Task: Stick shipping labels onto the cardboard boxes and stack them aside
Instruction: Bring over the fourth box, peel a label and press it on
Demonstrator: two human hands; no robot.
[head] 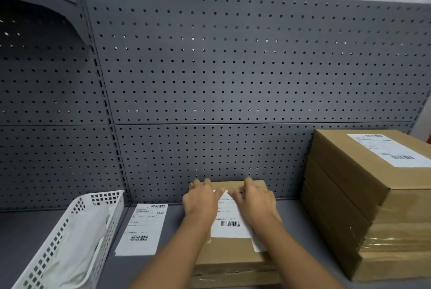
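Note:
A flat cardboard box [231, 256] lies on the grey shelf in front of me. A white shipping label [229, 221] with a barcode lies on its top. My left hand [200, 200] and my right hand [254, 202] both rest flat on the label's far end, fingers straight and meeting near the middle. A second white slip [260, 245] pokes out from under the label at its right corner. A spare label [142, 228] lies flat on the shelf to the left of the box.
A stack of labelled cardboard boxes [373, 200] stands at the right. A white perforated plastic basket [70, 239] holding crumpled white backing paper sits at the left. A grey pegboard wall [210, 79] closes off the back of the shelf.

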